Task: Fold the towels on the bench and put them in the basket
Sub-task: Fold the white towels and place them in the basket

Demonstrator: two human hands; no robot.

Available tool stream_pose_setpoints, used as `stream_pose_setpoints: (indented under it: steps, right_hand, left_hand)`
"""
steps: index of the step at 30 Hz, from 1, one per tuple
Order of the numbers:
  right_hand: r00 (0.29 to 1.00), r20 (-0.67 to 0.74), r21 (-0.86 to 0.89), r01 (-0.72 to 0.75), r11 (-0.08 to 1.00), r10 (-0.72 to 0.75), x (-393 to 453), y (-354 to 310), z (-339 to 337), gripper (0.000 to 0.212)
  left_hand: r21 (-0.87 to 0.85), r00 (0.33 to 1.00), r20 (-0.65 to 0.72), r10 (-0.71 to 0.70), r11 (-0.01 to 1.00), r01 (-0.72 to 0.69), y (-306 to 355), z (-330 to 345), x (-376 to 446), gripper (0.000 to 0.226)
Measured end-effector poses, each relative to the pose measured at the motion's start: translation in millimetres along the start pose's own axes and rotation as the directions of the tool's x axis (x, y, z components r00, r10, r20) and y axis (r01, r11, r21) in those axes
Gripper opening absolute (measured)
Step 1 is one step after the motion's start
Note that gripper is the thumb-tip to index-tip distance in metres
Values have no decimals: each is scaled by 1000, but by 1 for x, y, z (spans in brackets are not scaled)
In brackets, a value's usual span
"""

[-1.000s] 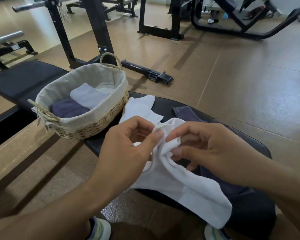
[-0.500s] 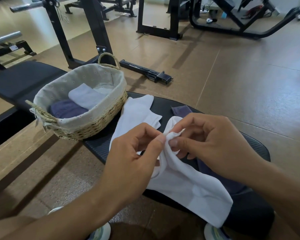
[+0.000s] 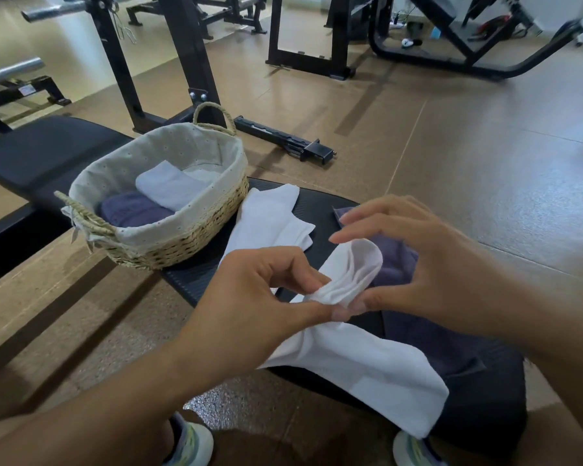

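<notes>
A long white towel (image 3: 367,364) lies across the black bench (image 3: 320,203) and hangs over its near edge. My left hand (image 3: 266,297) pinches the towel's gathered upper end between thumb and forefinger. My right hand (image 3: 435,264) hovers around the rolled-over end with fingers spread, only its thumb touching the cloth. A dark purple towel (image 3: 398,260) lies under it. Another white towel (image 3: 273,213) lies loosely folded beside the woven basket (image 3: 182,243). The basket stands on the bench's left end and holds a folded white towel (image 3: 169,186) and a folded purple towel (image 3: 132,210).
A second black bench pad (image 3: 48,153) stretches to the left behind the basket. A black rack upright (image 3: 189,62) rises behind it, and a black metal bar piece (image 3: 283,141) lies on the brown floor. My shoes (image 3: 189,442) are below the bench edge.
My right hand has let go of its pinch and spread its fingers. The towel's upper end has rolled over into a loop, held by my left hand.
</notes>
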State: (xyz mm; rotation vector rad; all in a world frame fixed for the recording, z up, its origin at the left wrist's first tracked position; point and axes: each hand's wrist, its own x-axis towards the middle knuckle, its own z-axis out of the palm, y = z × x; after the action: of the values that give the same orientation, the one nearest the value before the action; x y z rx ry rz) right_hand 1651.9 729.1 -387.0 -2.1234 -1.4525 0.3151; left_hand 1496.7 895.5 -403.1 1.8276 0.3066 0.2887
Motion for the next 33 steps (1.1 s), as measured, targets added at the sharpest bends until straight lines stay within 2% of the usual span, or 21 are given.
stream_pose_setpoints:
  steps: [3, 6, 9, 11, 14, 16, 17, 20, 23, 25, 27, 29, 30, 33]
  right_hand:
    - [998, 52, -32, -25, 999, 27, -2, 10, -5, 50]
    - [994, 63, 115, -92, 989, 85, -4, 11, -11, 28]
    - [993, 81, 258, -100, 961, 82, -6, 3, -16, 23]
    - [996, 57, 282, -76, 956, 63, -8, -5, -13, 28]
    - [999, -36, 332, -5, 943, 17, -7, -14, -7, 17]
    - [995, -100, 492, 49, 869, 0, -8, -21, -8, 14]
    - [994, -108, 606, 64, 793, 3, -9, -26, -9, 15]
    - [998, 2, 838, 29, 545, -57, -12, -37, -10, 16]
    - [984, 105, 890, -28, 455, -145, -14, -42, -10, 25]
    - [991, 107, 871, -56, 488, -77, -11, -42, -11, 26]
    - [997, -9, 737, -49, 674, 82, -8, -36, -8, 22]
    - [966, -177, 477, -84, 875, 189, -4, -27, -2, 19]
    - [950, -227, 385, -114, 916, 214, -2, -23, 0, 20]
    - [932, -257, 329, -164, 930, 255, -2, -16, 3, 16]
  left_hand:
    - [-31, 998, 63, 17, 999, -15, 4, -10, 1, 28]
    - [-85, 995, 88, 43, 996, -36, 6, -15, 0, 31]
    - [-170, 996, 55, 68, 984, -57, 8, -22, 1, 30]
    - [-256, 996, 54, 78, 965, -61, 10, -25, 0, 25]
    - [-397, 993, 45, 106, 914, -79, 14, -30, -3, 26]
    - [-466, 995, 16, 96, 881, -78, 16, -34, -2, 36]
    - [-487, 996, 11, 88, 871, -71, 16, -37, -1, 38]
    - [-562, 988, 108, 107, 826, -28, 16, -46, 1, 37]
    - [-610, 970, 210, 123, 792, 32, 15, -53, 3, 36]
    - [-561, 977, 203, 62, 826, 64, 14, -51, 6, 36]
    - [-435, 995, 92, -28, 898, 65, 10, -44, 10, 34]
    - [-289, 999, -34, -31, 957, 20, 4, -38, 15, 34]
    - [-247, 998, -58, -5, 969, -10, 2, -35, 16, 36]
    - [-207, 996, -67, 66, 975, -78, -3, -34, 17, 34]
